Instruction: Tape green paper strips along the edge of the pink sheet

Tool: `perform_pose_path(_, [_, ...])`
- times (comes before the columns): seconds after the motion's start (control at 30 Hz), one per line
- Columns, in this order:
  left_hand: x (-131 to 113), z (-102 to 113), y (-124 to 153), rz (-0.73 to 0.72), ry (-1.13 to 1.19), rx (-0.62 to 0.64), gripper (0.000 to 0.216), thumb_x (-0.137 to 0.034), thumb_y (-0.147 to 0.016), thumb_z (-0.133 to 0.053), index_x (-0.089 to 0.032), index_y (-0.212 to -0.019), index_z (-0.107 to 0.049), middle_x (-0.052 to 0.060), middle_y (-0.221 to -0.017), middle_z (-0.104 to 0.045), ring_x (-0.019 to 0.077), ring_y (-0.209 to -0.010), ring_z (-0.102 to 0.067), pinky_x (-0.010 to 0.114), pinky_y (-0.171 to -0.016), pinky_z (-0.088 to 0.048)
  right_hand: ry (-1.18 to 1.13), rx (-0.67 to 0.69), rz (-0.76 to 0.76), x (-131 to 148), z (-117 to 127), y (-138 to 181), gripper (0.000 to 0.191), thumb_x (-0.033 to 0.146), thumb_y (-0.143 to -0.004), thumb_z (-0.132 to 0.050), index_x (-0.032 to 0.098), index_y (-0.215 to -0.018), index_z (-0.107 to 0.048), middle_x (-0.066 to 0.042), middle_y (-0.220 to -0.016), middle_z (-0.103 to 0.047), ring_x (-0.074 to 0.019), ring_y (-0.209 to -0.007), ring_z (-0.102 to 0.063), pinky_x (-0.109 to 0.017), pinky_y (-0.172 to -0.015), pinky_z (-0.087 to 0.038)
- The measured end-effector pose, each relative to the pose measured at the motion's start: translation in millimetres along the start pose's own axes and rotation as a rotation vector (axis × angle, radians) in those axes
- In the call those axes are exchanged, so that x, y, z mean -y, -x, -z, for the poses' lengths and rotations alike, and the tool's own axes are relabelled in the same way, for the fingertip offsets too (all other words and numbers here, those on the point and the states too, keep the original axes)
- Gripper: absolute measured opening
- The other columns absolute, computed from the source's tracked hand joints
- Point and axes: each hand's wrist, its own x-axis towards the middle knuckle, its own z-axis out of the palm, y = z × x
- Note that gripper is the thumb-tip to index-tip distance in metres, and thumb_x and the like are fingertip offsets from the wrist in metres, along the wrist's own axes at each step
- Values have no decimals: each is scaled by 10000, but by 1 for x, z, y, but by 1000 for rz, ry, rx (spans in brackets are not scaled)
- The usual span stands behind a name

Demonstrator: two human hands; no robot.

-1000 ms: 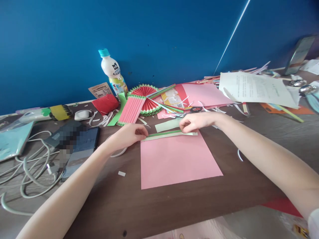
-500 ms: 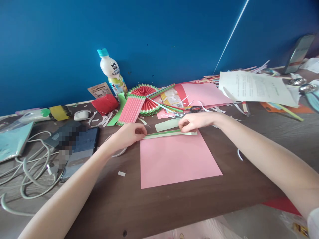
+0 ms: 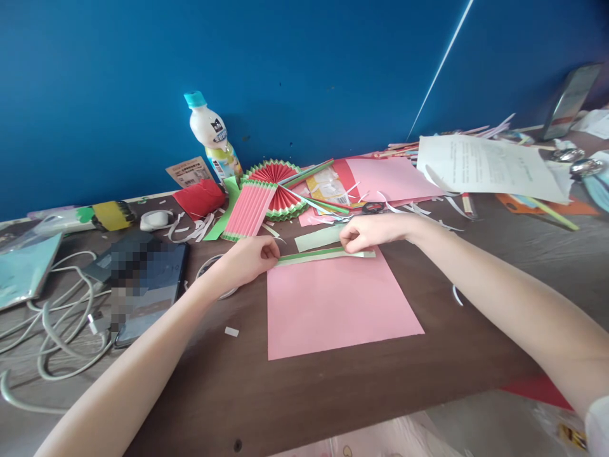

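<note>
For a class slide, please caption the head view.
Left hand and right hand hold a green and pale paper strip at the far edge of a pink sheet.

Pretty bare-armed setup tbh. The left hand (image 3: 250,259) is uncovered, and so is the slim left forearm (image 3: 143,355) right down to the lower left of the frame. Same deal with the right hand (image 3: 375,231) and right forearm (image 3: 495,292), until a whitish sleeve (image 3: 597,426) pops in at the lower right edge, cuff kinda rounded, fabric looks plain.
</note>
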Motion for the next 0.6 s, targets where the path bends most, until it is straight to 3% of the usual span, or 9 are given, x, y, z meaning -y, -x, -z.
perform_pose_path(0.6, [2,1,-2,14,10,-8,118,-280,-671,-530,-191,-721,-590,3,-720,-650,161,-670,-595,257,-632,-449,38,-24,-13,1,-1,-1,113,224,-654,-477,175,-554,-457,42,-490,-443,-87,-493,-369,-248,-499,-259])
